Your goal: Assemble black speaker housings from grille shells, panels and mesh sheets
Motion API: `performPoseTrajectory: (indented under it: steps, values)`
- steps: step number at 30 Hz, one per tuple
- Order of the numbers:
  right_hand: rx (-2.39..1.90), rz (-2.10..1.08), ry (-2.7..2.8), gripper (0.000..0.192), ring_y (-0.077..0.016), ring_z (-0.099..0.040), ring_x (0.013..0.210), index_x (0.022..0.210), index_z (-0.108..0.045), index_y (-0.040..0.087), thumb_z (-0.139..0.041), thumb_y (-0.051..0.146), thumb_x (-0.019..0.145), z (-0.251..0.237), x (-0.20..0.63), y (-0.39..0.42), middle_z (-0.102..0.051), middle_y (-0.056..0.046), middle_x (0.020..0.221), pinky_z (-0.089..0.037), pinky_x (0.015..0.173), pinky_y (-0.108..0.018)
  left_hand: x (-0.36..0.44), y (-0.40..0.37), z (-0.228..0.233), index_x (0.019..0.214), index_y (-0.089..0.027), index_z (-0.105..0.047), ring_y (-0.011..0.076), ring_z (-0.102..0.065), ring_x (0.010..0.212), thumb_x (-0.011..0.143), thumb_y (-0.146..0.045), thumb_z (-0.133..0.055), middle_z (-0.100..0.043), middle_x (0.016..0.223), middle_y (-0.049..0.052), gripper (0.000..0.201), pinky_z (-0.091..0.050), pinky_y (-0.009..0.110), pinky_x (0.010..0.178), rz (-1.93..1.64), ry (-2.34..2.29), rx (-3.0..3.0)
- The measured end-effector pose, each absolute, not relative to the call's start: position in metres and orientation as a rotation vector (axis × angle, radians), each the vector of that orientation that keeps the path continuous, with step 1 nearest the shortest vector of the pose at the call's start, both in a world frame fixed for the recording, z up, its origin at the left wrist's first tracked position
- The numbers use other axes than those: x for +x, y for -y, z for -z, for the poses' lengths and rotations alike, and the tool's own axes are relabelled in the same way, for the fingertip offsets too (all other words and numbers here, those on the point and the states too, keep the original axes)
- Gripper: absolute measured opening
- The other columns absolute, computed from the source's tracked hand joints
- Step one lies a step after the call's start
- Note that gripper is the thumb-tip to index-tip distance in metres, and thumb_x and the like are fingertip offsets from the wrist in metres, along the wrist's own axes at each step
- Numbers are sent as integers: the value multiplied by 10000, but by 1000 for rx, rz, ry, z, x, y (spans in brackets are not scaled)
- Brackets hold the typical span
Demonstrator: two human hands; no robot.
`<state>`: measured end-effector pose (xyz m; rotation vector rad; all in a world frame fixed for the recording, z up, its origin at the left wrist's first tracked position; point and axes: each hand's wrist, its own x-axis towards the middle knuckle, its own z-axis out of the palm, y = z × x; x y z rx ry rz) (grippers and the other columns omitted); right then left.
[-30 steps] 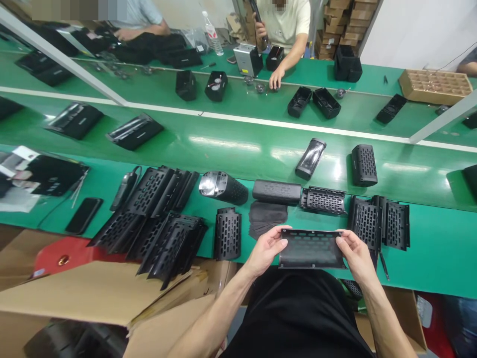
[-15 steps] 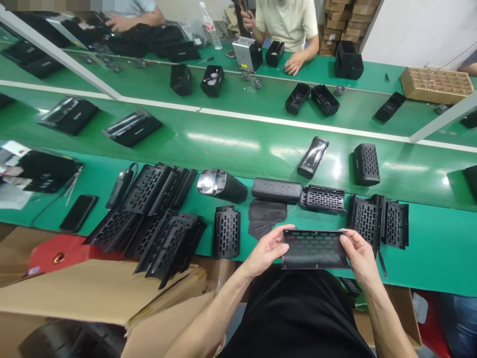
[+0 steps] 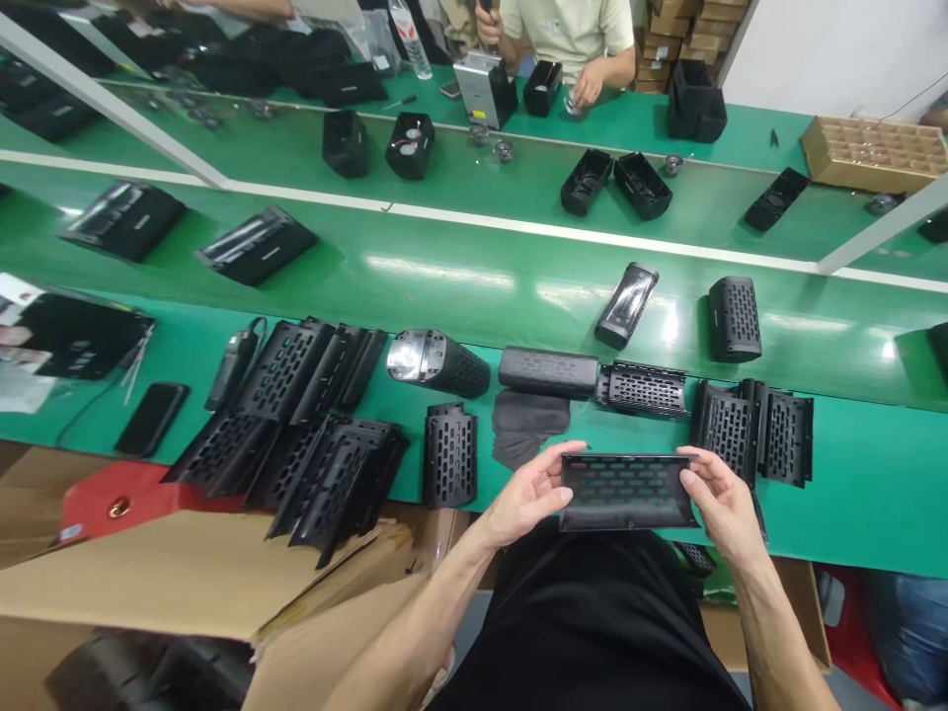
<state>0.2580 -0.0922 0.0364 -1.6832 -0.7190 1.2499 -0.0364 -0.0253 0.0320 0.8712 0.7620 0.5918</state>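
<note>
Tilt has changed on the perforated black shell panel (image 3: 626,509) compared with half a second ago: its slots show up a lot more clearly now. It's just right of centre in the lower part of the frame, held up over the front edge of the green bench (image 3: 859,513), and what looks like its hollow side faces the camera. Left hand (image 3: 524,499) has the left end in a narrow pinch, thumb on the near side, and right hand (image 3: 726,509) grips the other end the same way. Good hold imo: staying out at the ends leaves the slots and long edges uncovered for a proper look. I'd roll both wrists together, since plastic that thin could twist if one side leads, and go easy on the squeeze. Also mind the thin dark sheets (image 3: 522,425) just beyond the left fingers; a low corner could drag them.
</note>
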Motion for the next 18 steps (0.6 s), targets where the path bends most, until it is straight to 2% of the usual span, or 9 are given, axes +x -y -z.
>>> performPoseTrajectory:
  steps: [5,10,15,18]
  values:
    - [-1680,-1239,716,471,-169,-591,785,1080,-804,259,-878,586,749,-35,258,92,-656,-18,823,-510,707,-252,-36,25,-32,1454,-255,-597,183,-647,992,900,-293,-762,-686,1202,95,579,-493,268,858,-595,-758,863]
    - [-1593,-1347,535,491,-178,-669,812,1086,-794,264,-921,551,709,-33,255,89,-739,-30,896,-554,749,-263,-34,26,-26,1449,-240,-594,176,-627,933,853,-311,-790,-691,1139,84,631,-476,264,813,-618,-749,749]
    - [-1583,-1359,366,504,-165,-667,630,1009,-790,263,-931,596,658,-30,248,86,-758,-13,813,-558,598,-269,-28,25,-25,1442,-238,-602,86,-481,653,823,-269,-800,-671,939,23,651,-396,214,636,-636,-766,641]
    - [-1575,-1352,308,511,-178,-682,613,975,-789,261,-953,588,619,-26,246,84,-776,-18,798,-547,548,-269,-27,24,-26,1416,-254,-620,71,-480,632,791,-241,-830,-659,915,2,659,-404,203,625,-647,-755,598]
